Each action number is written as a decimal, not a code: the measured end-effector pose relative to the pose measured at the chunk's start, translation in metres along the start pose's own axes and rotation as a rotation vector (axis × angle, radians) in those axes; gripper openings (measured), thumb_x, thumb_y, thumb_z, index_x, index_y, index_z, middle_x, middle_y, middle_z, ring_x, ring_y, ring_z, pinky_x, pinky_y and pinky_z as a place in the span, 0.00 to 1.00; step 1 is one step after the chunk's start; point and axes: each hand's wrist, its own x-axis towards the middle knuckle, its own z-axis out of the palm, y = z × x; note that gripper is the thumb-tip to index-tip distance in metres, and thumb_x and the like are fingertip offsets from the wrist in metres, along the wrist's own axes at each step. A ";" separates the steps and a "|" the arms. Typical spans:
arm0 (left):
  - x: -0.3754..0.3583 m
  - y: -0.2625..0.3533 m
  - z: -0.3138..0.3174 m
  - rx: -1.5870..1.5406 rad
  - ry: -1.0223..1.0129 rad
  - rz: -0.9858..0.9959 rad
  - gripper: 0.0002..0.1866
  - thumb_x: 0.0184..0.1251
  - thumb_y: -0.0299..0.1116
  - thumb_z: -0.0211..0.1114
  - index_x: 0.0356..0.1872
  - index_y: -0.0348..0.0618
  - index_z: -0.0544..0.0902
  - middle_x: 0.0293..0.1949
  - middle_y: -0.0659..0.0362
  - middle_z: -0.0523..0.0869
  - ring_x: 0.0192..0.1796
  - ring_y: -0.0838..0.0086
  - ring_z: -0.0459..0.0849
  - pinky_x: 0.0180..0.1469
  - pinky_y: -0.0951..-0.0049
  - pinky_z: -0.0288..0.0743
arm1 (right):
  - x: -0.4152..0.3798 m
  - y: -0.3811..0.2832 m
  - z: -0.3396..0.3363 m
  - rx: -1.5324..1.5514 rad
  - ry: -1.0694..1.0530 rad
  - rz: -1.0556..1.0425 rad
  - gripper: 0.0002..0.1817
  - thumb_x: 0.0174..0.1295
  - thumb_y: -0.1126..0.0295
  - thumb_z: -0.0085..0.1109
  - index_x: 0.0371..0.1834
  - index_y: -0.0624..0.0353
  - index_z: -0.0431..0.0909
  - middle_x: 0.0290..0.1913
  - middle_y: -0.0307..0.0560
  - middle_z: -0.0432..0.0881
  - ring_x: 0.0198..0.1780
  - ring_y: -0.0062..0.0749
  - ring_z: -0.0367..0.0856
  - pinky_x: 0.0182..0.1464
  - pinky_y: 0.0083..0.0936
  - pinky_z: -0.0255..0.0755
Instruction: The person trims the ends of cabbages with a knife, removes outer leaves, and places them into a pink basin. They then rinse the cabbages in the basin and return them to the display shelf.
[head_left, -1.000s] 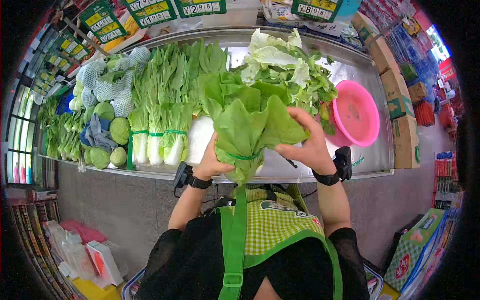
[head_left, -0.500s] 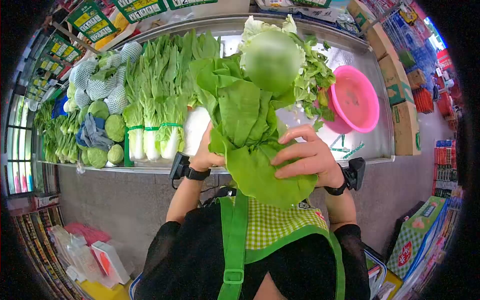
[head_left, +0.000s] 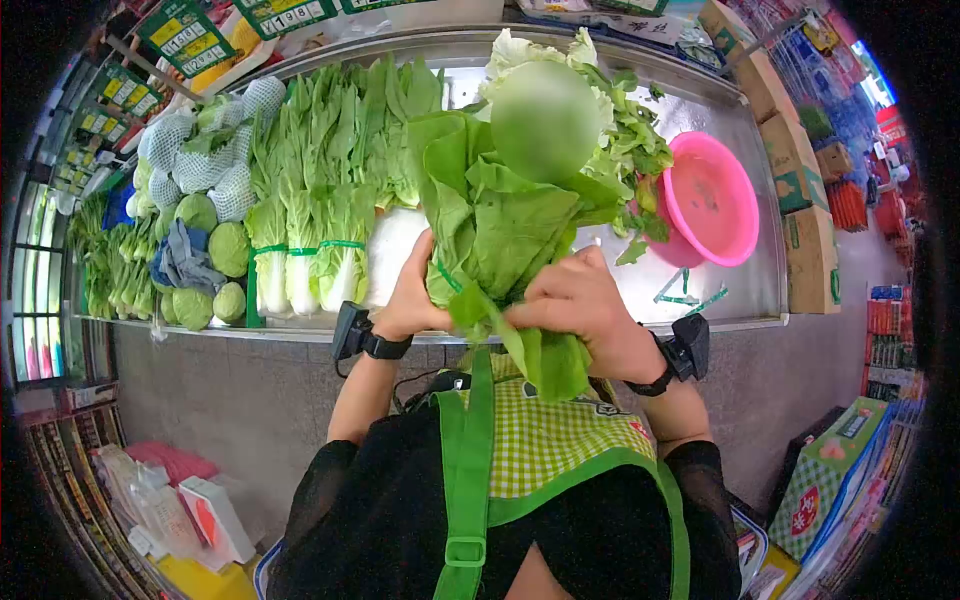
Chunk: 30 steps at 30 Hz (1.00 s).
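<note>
I hold a head of green leafy lettuce (head_left: pixel 510 215) upright above the display counter, its leafy top pointing away from me. My left hand (head_left: pixel 408 290) is closed around the lower left side of the head. A thin green band (head_left: pixel 450 279) shows near the base. My right hand (head_left: pixel 585 310) is closed on an outer leaf (head_left: pixel 555 362) at the base, and the leaf hangs down toward my apron. Beyond the head lies a pile of pale and green loose leaves (head_left: pixel 655 150), partly hidden by a blurred round patch.
Bundled leafy greens with white stems (head_left: pixel 342 270) stand left of my hands. Farther left are cabbages (head_left: pixel 230 252) and net-wrapped produce (head_left: pixel 205 170). A pink basin (head_left: pixel 742 200) sits at the right, with green tape strips (head_left: pixel 690 298) nearby. Cardboard boxes (head_left: pixel 800 230) line the counter's right edge.
The outer leaf, spread wide under my right fingers before, is now bunched and folded down in a closed grip. The right hand has turned and moved inward; the lettuce has shifted slightly right.
</note>
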 end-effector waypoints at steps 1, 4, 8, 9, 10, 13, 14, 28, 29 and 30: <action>0.000 0.001 0.001 -0.016 0.016 -0.019 0.54 0.26 0.38 0.78 0.62 0.36 0.59 0.58 0.56 0.69 0.59 0.71 0.68 0.62 0.70 0.59 | -0.001 0.004 0.002 -0.003 -0.006 -0.092 0.20 0.41 0.67 0.60 0.43 0.46 0.77 0.30 0.33 0.72 0.34 0.29 0.71 0.38 0.30 0.52; 0.000 -0.015 -0.003 -0.122 0.011 -0.045 0.55 0.27 0.37 0.79 0.63 0.37 0.57 0.59 0.56 0.68 0.60 0.71 0.69 0.62 0.68 0.61 | -0.002 0.008 0.005 0.022 0.021 -0.173 0.12 0.44 0.69 0.55 0.35 0.46 0.79 0.31 0.34 0.72 0.33 0.30 0.69 0.37 0.29 0.54; -0.001 -0.021 0.010 -0.434 0.004 -0.047 0.54 0.32 0.37 0.76 0.65 0.38 0.55 0.60 0.55 0.68 0.61 0.69 0.69 0.63 0.65 0.62 | -0.004 0.012 0.008 0.035 0.043 -0.306 0.13 0.45 0.70 0.53 0.37 0.51 0.77 0.34 0.39 0.72 0.33 0.34 0.69 0.37 0.30 0.60; -0.002 -0.020 0.015 -0.565 0.033 -0.047 0.53 0.33 0.37 0.75 0.65 0.38 0.55 0.61 0.55 0.67 0.61 0.68 0.69 0.63 0.65 0.62 | -0.005 0.012 0.008 0.039 0.043 -0.320 0.14 0.45 0.70 0.53 0.38 0.53 0.76 0.35 0.40 0.72 0.34 0.35 0.69 0.37 0.31 0.61; -0.001 -0.023 0.018 -0.658 0.015 -0.064 0.53 0.33 0.37 0.75 0.65 0.38 0.55 0.61 0.55 0.67 0.61 0.68 0.69 0.63 0.65 0.62 | -0.005 0.012 0.008 0.040 0.042 -0.321 0.14 0.45 0.70 0.53 0.38 0.53 0.76 0.35 0.40 0.72 0.34 0.35 0.69 0.37 0.31 0.61; -0.003 -0.036 0.025 -0.897 -0.094 -0.130 0.53 0.33 0.39 0.75 0.65 0.39 0.54 0.61 0.54 0.67 0.61 0.67 0.69 0.63 0.64 0.62 | -0.005 0.013 0.006 0.055 0.024 -0.332 0.15 0.45 0.71 0.53 0.39 0.57 0.76 0.35 0.42 0.72 0.34 0.36 0.69 0.37 0.31 0.62; -0.003 -0.040 0.027 -0.953 -0.133 -0.156 0.53 0.33 0.39 0.75 0.65 0.39 0.54 0.61 0.54 0.67 0.61 0.67 0.69 0.63 0.64 0.62 | -0.007 0.014 0.006 0.066 0.022 -0.335 0.15 0.45 0.72 0.53 0.40 0.58 0.76 0.35 0.43 0.72 0.34 0.36 0.69 0.38 0.31 0.62; 0.002 -0.044 0.043 -0.984 -0.283 -0.206 0.54 0.33 0.45 0.73 0.66 0.43 0.54 0.62 0.52 0.66 0.62 0.63 0.69 0.64 0.61 0.62 | -0.024 0.034 0.016 0.679 0.188 -0.059 0.07 0.49 0.69 0.60 0.28 0.60 0.82 0.30 0.40 0.75 0.33 0.31 0.71 0.34 0.24 0.64; 0.002 -0.037 0.042 -0.937 -0.250 -0.209 0.55 0.32 0.46 0.73 0.66 0.43 0.54 0.62 0.52 0.66 0.62 0.62 0.68 0.64 0.61 0.62 | -0.027 0.042 0.021 0.680 0.187 -0.062 0.07 0.49 0.69 0.60 0.28 0.60 0.82 0.30 0.40 0.75 0.33 0.31 0.71 0.34 0.24 0.64; 0.002 -0.041 0.045 -0.955 -0.229 -0.260 0.55 0.32 0.46 0.73 0.67 0.43 0.54 0.62 0.52 0.66 0.62 0.62 0.68 0.64 0.61 0.62 | -0.031 0.049 0.025 0.883 0.235 -0.063 0.09 0.52 0.65 0.59 0.27 0.60 0.82 0.30 0.41 0.75 0.33 0.32 0.70 0.35 0.26 0.64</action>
